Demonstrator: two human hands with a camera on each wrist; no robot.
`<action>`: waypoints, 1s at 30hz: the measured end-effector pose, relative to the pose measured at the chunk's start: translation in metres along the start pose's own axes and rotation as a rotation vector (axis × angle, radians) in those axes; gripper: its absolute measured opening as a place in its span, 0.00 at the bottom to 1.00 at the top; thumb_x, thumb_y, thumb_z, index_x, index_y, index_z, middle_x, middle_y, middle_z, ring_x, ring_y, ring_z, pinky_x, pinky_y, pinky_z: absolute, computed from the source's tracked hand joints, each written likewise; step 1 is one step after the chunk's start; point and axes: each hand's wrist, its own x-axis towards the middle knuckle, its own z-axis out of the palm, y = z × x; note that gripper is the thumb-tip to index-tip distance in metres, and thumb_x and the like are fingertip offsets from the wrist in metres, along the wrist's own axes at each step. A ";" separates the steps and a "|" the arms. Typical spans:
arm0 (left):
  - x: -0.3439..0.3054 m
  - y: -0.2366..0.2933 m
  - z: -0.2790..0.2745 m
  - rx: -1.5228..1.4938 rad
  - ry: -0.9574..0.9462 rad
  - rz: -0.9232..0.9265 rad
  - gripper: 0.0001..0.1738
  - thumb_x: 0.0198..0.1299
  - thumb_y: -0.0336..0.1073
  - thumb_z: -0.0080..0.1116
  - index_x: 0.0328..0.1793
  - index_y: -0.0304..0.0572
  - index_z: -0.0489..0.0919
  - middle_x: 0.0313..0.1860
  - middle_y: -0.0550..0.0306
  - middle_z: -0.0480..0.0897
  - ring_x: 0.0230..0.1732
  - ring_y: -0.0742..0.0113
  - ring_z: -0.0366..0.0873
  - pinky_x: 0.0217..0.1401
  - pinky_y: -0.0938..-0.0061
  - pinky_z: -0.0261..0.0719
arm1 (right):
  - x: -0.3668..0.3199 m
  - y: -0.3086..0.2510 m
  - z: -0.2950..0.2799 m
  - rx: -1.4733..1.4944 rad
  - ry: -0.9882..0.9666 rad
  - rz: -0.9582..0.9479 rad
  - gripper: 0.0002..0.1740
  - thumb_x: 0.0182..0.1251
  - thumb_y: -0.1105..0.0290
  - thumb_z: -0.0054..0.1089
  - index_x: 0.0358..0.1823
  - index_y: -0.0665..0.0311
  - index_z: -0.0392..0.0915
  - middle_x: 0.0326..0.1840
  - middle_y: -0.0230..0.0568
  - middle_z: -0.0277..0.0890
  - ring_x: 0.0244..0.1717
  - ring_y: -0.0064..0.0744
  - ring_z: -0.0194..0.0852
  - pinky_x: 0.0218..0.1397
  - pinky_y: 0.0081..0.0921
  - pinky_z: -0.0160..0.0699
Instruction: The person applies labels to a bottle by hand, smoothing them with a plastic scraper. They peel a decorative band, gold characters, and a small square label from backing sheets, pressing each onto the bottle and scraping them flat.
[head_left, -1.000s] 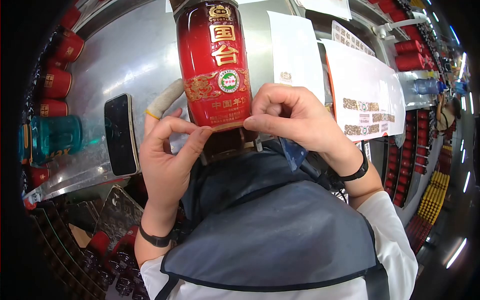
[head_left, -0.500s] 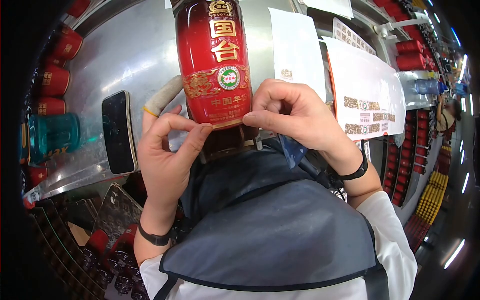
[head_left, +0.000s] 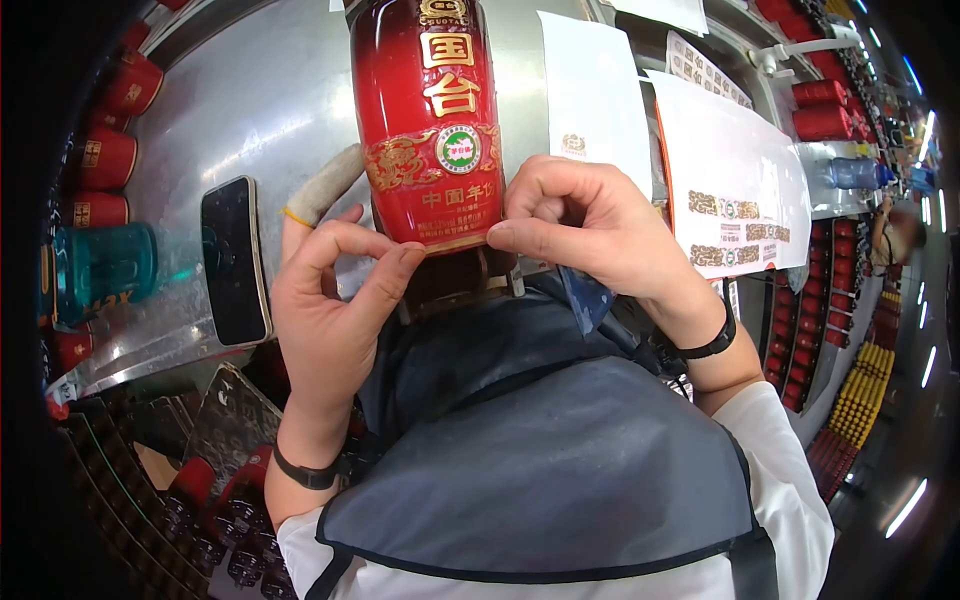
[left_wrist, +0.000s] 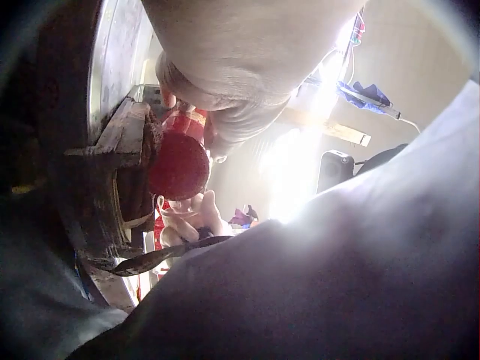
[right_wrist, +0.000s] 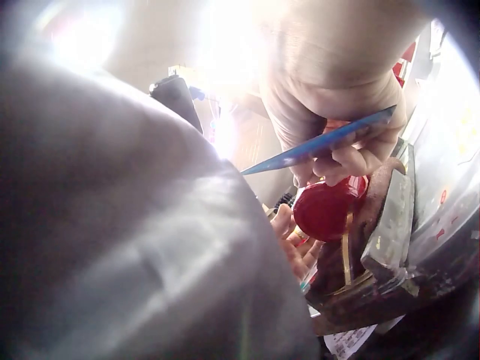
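A glossy red bottle (head_left: 425, 110) with raised gold characters and a round green-and-white sticker lies on its side, base toward my body. My left hand (head_left: 335, 285) holds its lower left edge, thumb and forefinger tips together there. A pale cloth cot (head_left: 332, 190) covers one left finger, which points up along the bottle. On the lower right edge, my right hand (head_left: 595, 230) presses its thumb, the other fingers curled behind. A thin gold band (head_left: 455, 243) runs between the thumbs. The wrist views show the round red base (left_wrist: 180, 166) between both hands.
A wooden rest (left_wrist: 124, 142) is under the bottle. Left lie a phone (head_left: 237, 260), a teal jug (head_left: 107, 275) and red containers (head_left: 107, 158). Label sheets (head_left: 735, 180) and white paper (head_left: 597, 95) lie right. A blue flap (head_left: 583, 300) hangs by my right hand.
The bottle and both hands stay nearly in place. The bottle's face has turned or shifted slightly upward in view, and the left hand has moved a little left.
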 end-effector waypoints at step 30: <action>-0.003 -0.010 0.000 0.001 0.019 -0.019 0.09 0.59 0.30 0.71 0.35 0.37 0.80 0.57 0.49 0.77 0.63 0.65 0.73 0.69 0.68 0.66 | 0.001 0.000 0.004 0.005 0.027 0.040 0.10 0.64 0.68 0.71 0.27 0.62 0.80 0.16 0.17 0.59 0.20 0.10 0.51 0.23 0.17 0.49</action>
